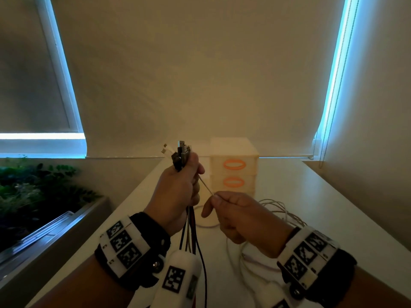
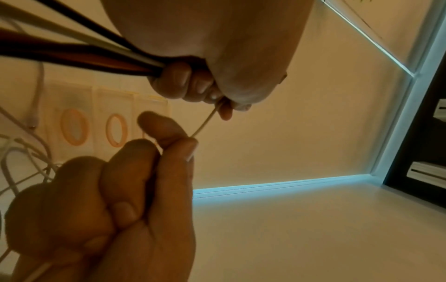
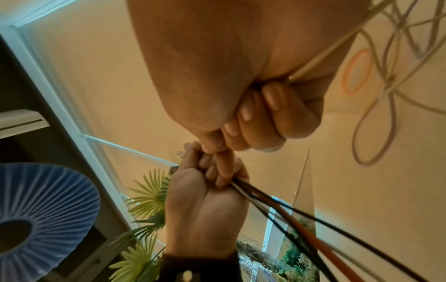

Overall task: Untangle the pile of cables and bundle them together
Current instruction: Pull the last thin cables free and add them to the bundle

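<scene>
My left hand is raised above the table and grips a bundle of cables, black, red and white, with their plug ends sticking up out of the fist. The strands hang down below the fist. My right hand pinches a thin white cable between thumb and forefinger. That cable runs taut from the left fist to the right hand and on through the right palm. Loose white cable loops lie on the table behind the right hand.
A small cream drawer unit with orange oval handles stands at the table's far edge. The white table stretches to the right wall. A planter with green plants sits to the left, below a window. A blind cord hangs at the right.
</scene>
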{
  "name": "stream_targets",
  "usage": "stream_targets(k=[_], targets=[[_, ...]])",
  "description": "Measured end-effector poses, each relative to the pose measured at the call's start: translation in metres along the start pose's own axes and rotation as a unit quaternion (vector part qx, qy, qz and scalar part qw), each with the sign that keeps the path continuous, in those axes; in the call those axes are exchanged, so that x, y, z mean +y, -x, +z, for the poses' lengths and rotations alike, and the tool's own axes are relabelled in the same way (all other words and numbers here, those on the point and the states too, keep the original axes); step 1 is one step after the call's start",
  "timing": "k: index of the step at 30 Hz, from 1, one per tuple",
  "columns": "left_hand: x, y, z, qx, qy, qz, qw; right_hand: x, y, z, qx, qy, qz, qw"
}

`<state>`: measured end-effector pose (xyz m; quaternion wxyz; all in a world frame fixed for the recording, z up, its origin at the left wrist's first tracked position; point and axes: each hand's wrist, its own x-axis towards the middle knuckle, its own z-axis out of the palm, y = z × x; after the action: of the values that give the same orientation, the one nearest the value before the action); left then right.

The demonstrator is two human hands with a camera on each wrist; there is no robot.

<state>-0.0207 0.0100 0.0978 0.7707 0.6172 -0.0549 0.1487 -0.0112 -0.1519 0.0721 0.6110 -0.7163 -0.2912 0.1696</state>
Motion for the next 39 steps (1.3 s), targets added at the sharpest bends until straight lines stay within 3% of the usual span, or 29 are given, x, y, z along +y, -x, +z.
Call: stream_targets(k=[6,13,18,26,30,34,39], targets=[[0.011,-0.007,0.000,0.025,0.096,-0.008,0.995,-0.002,0.007,-0.002,-0.018,0.001,0.001,1.000],[0.015,-0.006,0.000,0.049,0.098,-0.033,0.993,0.016,0.003,-0.017,0.015,0.076,-0.003,0.997],[0.018,-0.008,-0.001,0.050,0.131,-0.046,0.989,0.028,0.005,-0.020,-0.025,0.040,0.037,0.998],[0.024,-0.004,-0.002,-0.022,0.251,-0.101,0.962,0.031,0.006,-0.031,-0.057,0.009,0.065,0.996],[0.027,-0.002,-0.008,-0.090,0.242,-0.144,0.955,0.020,-0.002,-0.048,0.017,0.154,0.041,0.987],[0.024,-0.001,-0.008,-0.159,0.185,-0.190,0.951,-0.008,-0.026,-0.071,0.107,0.288,0.004,0.952],[0.020,-0.001,-0.003,-0.210,0.122,-0.185,0.952,-0.060,-0.040,-0.062,0.164,0.395,-0.077,0.901]])
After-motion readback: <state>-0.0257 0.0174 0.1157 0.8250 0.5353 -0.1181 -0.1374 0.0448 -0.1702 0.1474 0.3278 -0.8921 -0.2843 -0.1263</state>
